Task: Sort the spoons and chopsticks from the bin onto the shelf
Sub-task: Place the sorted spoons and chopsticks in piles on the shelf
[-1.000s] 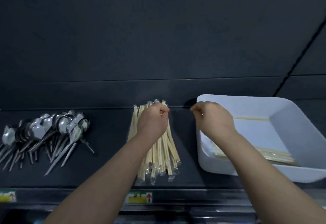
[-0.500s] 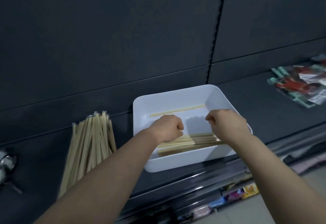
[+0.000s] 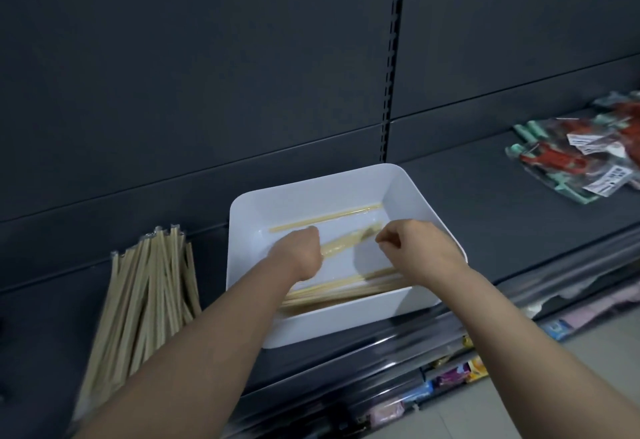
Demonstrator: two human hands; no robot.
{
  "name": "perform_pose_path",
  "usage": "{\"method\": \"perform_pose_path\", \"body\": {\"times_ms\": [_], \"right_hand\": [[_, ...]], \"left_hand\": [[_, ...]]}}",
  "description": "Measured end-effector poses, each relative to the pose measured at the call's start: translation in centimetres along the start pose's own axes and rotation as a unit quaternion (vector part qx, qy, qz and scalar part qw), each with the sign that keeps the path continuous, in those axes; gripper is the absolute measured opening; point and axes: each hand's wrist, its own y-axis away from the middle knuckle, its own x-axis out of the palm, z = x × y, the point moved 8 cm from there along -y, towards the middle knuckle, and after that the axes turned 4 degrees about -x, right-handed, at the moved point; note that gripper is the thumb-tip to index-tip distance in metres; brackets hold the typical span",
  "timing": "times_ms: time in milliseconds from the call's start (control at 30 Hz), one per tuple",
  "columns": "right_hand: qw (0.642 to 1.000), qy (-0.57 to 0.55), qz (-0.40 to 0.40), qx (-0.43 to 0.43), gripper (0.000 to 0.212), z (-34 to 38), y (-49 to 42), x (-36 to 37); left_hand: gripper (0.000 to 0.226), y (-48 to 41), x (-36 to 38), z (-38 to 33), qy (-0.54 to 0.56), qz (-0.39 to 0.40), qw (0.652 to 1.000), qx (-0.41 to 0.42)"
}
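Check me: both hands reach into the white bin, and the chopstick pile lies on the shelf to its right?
Wrong side. In the head view the left hand and right hand reach into the white bin, but the chopstick pile lies on the shelf to its left.

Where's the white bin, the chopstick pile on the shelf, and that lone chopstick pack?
white bin (image 3: 346, 315): head view, front outer wall.
chopstick pile (image 3: 149, 293): head view, middle of the bundle.
lone chopstick pack (image 3: 325, 217): head view, mid-length, at the bin's back.

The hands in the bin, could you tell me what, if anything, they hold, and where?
The left hand grips a chopstick pair by its left end; right hand: cannot tell.
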Motion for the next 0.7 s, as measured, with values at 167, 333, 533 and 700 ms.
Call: {"method": "perform_pose_path", "body": {"times_ms": [167, 333, 533, 700], "right_hand": [[0.989, 0.057, 0.118, -0.065, 0.029, 2.2, -1.7, 2.0], [0.967, 0.140, 0.177, -0.121, 0.027, 4.5, -1.5, 4.7], [0.953, 0.114, 0.260, -0.109, 0.029, 4.2, -0.7, 5.7], [0.940, 0.166, 0.266, -0.131, 0.017, 4.6, -0.7, 6.2]], "left_hand": [[0.014, 0.5, -2.0, 3.3, 0.293, -0.079, 0.950, -0.070], [0.013, 1.4, -2.8, 3.7, 0.357, -0.097, 0.928, -0.050], [0.012, 2.0, -2.9, 4.1, 0.369, -0.090, 0.924, -0.039], [0.012, 2.0, -2.3, 3.9, 0.373, -0.065, 0.925, -0.032]]}}
